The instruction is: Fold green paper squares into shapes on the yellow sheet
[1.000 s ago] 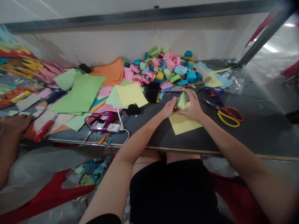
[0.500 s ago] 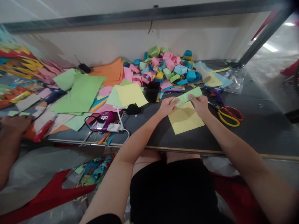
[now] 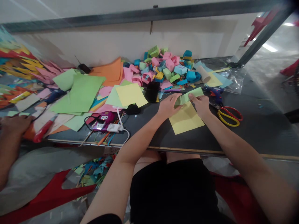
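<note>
**Handling the Green Paper Strip**

We locate the green paper strip [image 3: 196,93] between both hands, above the far edge of the yellow sheet [image 3: 186,120] on the dark table [image 3: 257,133]. The right hand [image 3: 202,104] is clamped on the strip, thumb on its near face. The left hand [image 3: 167,105] is at the strip's left end, fingers and thumb parted around it; we cannot tell whether they pinch. The strip is bent near its middle.

We judge the step to be shaping this bend. For a clean result, we should:
1. Anchor the right end firmly without crushing it.
2. Match the long edges before pressing, so the bend runs square.
3. Press the crease from its middle outward.

Markings: we can read no brand or label. The yellow tube [image 3: 20,97] is too blurred to show any legible writing.
</note>
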The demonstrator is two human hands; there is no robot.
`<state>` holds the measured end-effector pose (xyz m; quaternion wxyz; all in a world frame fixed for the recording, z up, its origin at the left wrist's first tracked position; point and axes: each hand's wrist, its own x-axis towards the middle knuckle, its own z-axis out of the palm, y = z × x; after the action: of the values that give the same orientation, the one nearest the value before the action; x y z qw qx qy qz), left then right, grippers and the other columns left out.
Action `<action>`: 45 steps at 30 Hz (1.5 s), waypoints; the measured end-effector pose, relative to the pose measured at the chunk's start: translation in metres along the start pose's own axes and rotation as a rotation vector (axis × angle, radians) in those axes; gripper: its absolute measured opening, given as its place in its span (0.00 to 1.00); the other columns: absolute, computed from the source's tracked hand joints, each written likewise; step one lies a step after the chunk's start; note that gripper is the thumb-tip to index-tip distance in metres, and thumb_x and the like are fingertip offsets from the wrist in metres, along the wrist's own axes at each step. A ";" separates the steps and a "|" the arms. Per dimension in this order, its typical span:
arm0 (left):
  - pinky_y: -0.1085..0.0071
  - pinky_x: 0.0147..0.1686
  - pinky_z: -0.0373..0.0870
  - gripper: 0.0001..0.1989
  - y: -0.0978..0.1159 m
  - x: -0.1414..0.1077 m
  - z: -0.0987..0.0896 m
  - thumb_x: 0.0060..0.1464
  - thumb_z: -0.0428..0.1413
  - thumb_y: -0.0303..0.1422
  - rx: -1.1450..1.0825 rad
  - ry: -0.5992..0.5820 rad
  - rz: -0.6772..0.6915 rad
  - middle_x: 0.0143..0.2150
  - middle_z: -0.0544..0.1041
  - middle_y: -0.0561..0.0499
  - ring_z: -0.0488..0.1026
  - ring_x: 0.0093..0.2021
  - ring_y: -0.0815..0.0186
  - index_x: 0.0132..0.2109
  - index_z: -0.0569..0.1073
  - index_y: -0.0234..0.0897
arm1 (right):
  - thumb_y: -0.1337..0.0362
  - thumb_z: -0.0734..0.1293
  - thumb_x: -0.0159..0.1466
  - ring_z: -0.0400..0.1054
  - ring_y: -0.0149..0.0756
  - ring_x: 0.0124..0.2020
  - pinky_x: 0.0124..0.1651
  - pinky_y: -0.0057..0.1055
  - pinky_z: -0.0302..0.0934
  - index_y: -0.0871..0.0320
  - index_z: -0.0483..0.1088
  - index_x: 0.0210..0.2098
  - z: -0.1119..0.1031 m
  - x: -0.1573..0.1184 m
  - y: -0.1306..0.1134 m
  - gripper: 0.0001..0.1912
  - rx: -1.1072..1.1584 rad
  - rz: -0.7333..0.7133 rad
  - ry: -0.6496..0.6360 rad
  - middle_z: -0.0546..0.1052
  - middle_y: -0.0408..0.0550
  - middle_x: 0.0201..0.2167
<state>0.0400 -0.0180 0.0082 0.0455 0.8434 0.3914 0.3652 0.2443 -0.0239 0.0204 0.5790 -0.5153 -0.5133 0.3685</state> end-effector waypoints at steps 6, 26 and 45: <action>0.61 0.51 0.75 0.29 0.004 -0.001 -0.001 0.68 0.52 0.52 0.091 -0.077 -0.010 0.51 0.83 0.38 0.80 0.52 0.54 0.64 0.73 0.35 | 0.38 0.83 0.38 0.67 0.32 0.24 0.28 0.32 0.66 0.59 0.75 0.22 0.005 -0.002 -0.007 0.32 0.049 0.055 0.131 0.74 0.45 0.22; 0.66 0.41 0.70 0.32 0.009 -0.001 -0.007 0.67 0.50 0.52 0.042 -0.167 -0.057 0.46 0.83 0.38 0.80 0.43 0.56 0.66 0.72 0.34 | 0.44 0.83 0.44 0.73 0.38 0.30 0.34 0.34 0.69 0.60 0.75 0.25 0.004 -0.002 -0.001 0.27 -0.008 0.055 0.061 0.78 0.48 0.26; 0.72 0.36 0.73 0.27 0.011 0.000 0.001 0.70 0.47 0.52 -0.601 -0.116 -0.420 0.45 0.85 0.44 0.81 0.39 0.65 0.58 0.77 0.38 | 0.29 0.75 0.39 0.67 0.37 0.28 0.33 0.35 0.64 0.55 0.70 0.22 0.010 -0.004 -0.019 0.35 -0.087 0.035 0.003 0.72 0.45 0.21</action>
<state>0.0473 -0.0252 0.0119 0.3871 0.7131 0.4280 0.3981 0.2320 -0.0297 0.0372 0.5504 -0.5494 -0.5189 0.3549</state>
